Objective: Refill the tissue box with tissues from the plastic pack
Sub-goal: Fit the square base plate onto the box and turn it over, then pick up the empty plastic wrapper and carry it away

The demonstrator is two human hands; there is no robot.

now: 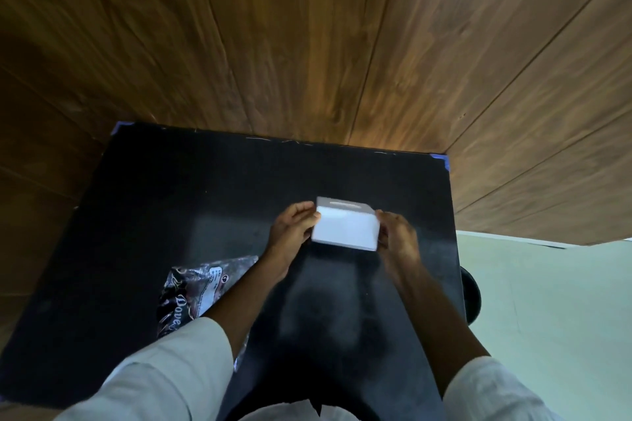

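Note:
A small white tissue box (346,227) stands on the black table (171,202), its top slot facing away from me. My left hand (295,229) grips its left end and my right hand (398,239) grips its right end. The plastic tissue pack (191,287), dark with white lettering, lies flat on the table to the near left, partly hidden under my left forearm. No tissues are visible outside the box or pack.
Wood-panelled walls (307,44) rise right behind the table and along its right side. Blue tape (441,158) marks the far table corners. A dark round object (471,294) sits on the pale floor (547,301) beyond the table's right edge.

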